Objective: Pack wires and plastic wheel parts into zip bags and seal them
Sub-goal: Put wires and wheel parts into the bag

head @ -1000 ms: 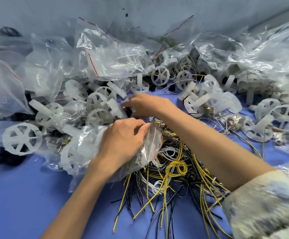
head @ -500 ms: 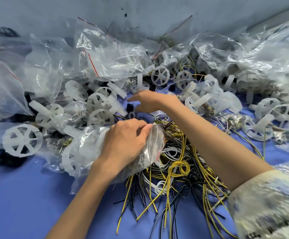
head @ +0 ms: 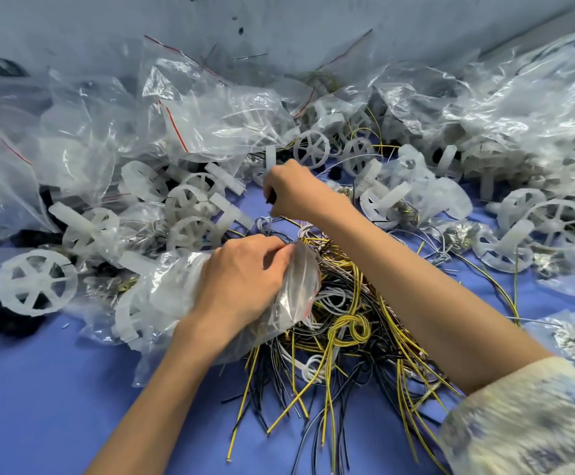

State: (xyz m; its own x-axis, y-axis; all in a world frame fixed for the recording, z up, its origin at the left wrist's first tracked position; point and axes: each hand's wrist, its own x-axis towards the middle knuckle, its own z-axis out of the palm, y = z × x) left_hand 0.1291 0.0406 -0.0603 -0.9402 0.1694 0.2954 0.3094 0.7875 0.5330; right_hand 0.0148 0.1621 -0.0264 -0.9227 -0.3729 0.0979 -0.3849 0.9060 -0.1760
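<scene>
My left hand (head: 245, 279) grips the crumpled mouth of a clear zip bag (head: 166, 296) that lies on the blue table and holds white plastic wheel parts. Under and beside the bag's mouth lies a tangled pile of yellow, black and white wires (head: 347, 323). My right hand (head: 296, 193) is farther back, fingers curled, pinching a small dark part (head: 271, 200) at the edge of the wheel pile. Loose white spoked wheels (head: 193, 231) lie just left of it, and another wheel (head: 311, 147) lies behind it.
Crumpled clear zip bags with red seal strips (head: 190, 108) heap along the back and left. More bagged wheels (head: 560, 221) fill the right side. A large white wheel (head: 36, 282) lies at the left. Bare blue table (head: 39, 406) shows at the front left. A grey wall (head: 313, 25) rises behind.
My right hand has moved from beside the bag's mouth up and back toward the wheels, closing on a small dark part. My left hand still holds the bag in place.
</scene>
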